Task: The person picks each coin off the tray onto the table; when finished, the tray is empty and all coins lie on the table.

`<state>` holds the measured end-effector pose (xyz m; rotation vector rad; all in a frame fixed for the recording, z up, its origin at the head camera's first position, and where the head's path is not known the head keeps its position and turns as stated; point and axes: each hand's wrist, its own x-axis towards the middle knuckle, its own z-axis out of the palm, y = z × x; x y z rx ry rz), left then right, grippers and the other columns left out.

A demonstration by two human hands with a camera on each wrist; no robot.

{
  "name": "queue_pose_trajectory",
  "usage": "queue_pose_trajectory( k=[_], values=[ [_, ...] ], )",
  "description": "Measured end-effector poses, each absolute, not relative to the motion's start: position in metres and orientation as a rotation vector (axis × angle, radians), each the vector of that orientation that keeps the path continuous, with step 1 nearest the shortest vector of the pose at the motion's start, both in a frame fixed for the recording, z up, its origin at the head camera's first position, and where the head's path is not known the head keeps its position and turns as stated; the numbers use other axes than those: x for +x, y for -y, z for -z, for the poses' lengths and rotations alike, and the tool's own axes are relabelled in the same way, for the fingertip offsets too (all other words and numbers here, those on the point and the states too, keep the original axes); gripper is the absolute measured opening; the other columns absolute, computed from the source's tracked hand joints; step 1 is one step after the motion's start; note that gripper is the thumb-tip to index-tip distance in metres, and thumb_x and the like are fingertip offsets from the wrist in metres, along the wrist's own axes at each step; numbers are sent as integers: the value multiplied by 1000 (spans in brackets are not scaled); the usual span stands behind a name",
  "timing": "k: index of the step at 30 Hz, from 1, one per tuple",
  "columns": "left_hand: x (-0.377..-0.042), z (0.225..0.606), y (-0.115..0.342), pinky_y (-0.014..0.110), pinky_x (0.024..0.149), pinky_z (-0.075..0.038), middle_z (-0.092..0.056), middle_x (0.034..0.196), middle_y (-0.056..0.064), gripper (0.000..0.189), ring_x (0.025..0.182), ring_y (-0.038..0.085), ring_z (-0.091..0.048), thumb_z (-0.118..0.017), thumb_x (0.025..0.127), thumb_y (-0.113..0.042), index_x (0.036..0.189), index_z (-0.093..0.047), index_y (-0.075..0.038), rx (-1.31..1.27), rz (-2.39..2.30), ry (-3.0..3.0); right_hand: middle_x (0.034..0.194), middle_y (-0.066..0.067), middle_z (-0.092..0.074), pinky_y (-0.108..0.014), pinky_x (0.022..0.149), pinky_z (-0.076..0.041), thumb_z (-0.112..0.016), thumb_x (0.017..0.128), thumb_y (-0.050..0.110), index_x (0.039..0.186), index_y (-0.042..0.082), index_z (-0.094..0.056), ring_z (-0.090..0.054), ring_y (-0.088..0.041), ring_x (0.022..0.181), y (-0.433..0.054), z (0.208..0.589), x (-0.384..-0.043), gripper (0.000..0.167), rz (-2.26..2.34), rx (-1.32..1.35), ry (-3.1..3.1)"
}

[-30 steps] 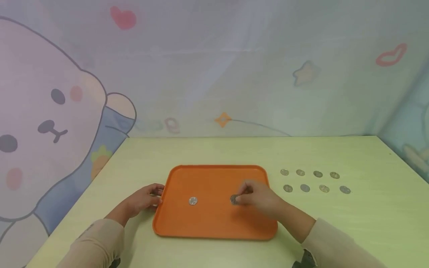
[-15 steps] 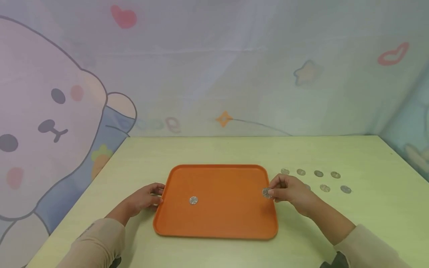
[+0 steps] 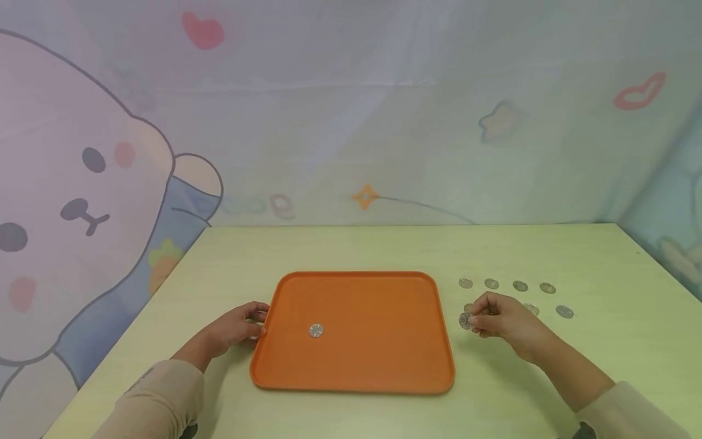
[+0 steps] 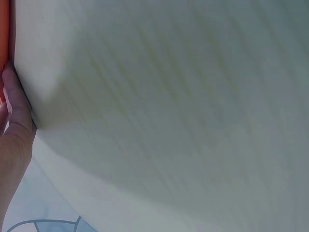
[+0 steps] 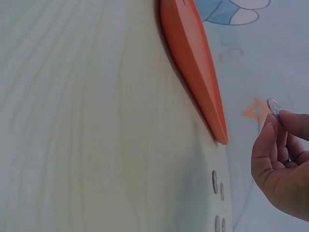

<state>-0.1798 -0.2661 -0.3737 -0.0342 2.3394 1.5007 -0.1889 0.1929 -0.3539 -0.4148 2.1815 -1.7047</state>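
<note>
My right hand point(image 3: 507, 320) pinches a silver coin point(image 3: 465, 321) between thumb and fingertips, to the right of the tray. In the right wrist view the same coin point(image 5: 273, 107) stands tilted at the fingertips. The orange tray point(image 3: 356, 384) lies flat on the table, and another silver coin point(image 3: 315, 330) rests in its left half. At the tray's left rim my left hand point(image 3: 233, 329) touches the edge with loosely bent fingers. Its thumb side point(image 4: 18, 106) lies along the orange edge in the left wrist view.
Two rows of coins lie to the right of the tray, including a far-row coin point(image 3: 520, 286) and a near-row coin point(image 3: 565, 311). My right hand covers part of the near row. A printed cloth backdrop point(image 3: 351, 122) rises behind the pale yellow-green table point(image 3: 329, 247).
My right hand has lifted a coin from the tray's right half and carried it rightward past the rim, over the table. The left hand and the other coin in the tray have stayed put.
</note>
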Motion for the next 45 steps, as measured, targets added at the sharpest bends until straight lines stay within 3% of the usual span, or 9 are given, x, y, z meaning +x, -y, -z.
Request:
queue_pose_trajectory(
  k=[13,22,34,45],
  values=[
    [-179,375,269,36,72,-47,-43,106,17,44,82,19,-52,-47,78,6,120,-33,10,10,-1518,-2323,76,-4,-50,-29,66,-45,-55,81,7,90,-9,-44,-50,-14,71,-216,367,-190,21,1649,-314,-2244],
    [-179,374,268,37,71,-47,-42,108,18,46,83,20,-52,-48,79,5,122,-32,10,39,-1505,-2324,67,-3,-46,-26,55,-41,-55,79,3,84,-3,-48,-45,-16,62,-216,381,-196,10,1482,-316,-2353],
    [-179,374,268,36,71,-47,-43,107,18,44,83,20,-51,-48,79,5,121,-33,10,11,-1503,-2327,65,-5,-48,-28,52,-41,-59,72,-2,76,-2,-49,-46,-16,58,-202,383,-202,11,1197,-278,-2593],
    [-180,375,268,36,72,-47,-42,107,17,44,83,20,-51,-48,79,6,121,-34,8,-8,-1506,-2329,63,-4,-46,-28,51,-40,-60,72,-1,70,0,-49,-43,-16,57,-196,382,-202,11,1097,-237,-2644]
  ],
)
